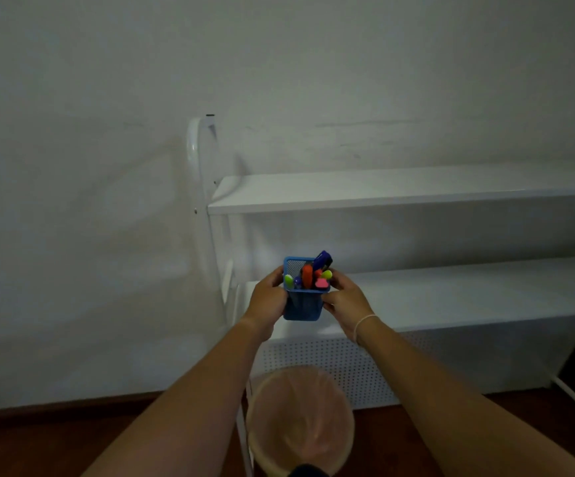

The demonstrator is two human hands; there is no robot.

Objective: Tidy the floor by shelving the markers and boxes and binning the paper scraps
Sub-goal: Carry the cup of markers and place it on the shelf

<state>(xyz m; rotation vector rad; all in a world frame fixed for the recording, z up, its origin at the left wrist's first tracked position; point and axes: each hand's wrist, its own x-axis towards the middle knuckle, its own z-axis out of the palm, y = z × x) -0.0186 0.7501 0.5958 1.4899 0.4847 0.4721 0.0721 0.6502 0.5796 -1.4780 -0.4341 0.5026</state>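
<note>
The left hand (268, 295) is wrapped around the left wall of a blue mesh holder (302, 306), fingers curled against its side, while the right hand (344, 297) clasps the opposite wall in the same way. Held from both sides, the holder stays upright, which probably keeps the markers (310, 275) from tipping out; they stand bunched inside it with caps in green, orange, pink, yellow and dark blue poking above the rim. The holder hangs in the air in front of the left end of the lower shelf (451, 290), seemingly not yet resting on it, so the step in hand appears to be setting the markers down there. A thin band circles the right wrist.

To the left there is only a bare pale wall (72, 201), meeting a dark reddish floor (38, 449) along a baseboard. The white shelf unit stands against that wall, with a curved tube frame at its left end, an upper shelf (382, 191) that looks bare, and a perforated panel (365, 366) below the lower board. Directly under the arms sits a round bin (262, 407) lined with a thin translucent bag; whether any paper scraps lie inside cannot be told. The light is dim throughout.
</note>
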